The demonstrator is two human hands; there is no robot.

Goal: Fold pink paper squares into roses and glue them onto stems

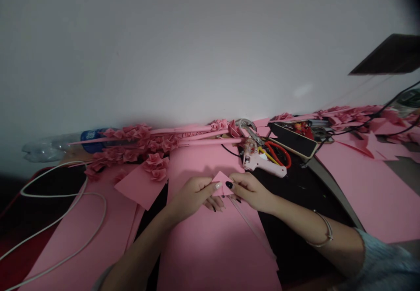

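A small folded piece of pink paper (pixel 222 180) is held up between both hands, its pointed corner upward. My left hand (pixel 199 194) pinches its left side, the thumb lying on the front and the other fingers partly below. On the right side, my right hand (pixel 251 190) grips it with its dark-nailed thumb pressed on the front. Both thumbs are close together near the middle of the fold. Beneath the hands lies a long pink sheet (pixel 210 247).
Behind the hands lie a pink glue gun (pixel 265 164), orange-handled scissors (pixel 282 151) and a phone (pixel 293 141). Paper flowers (pixel 155 166) and a plastic bottle (pixel 52 147) are at back left. A white cable (pixel 105 212) loops at left; more pink sheets (pixel 370 190) lie right.
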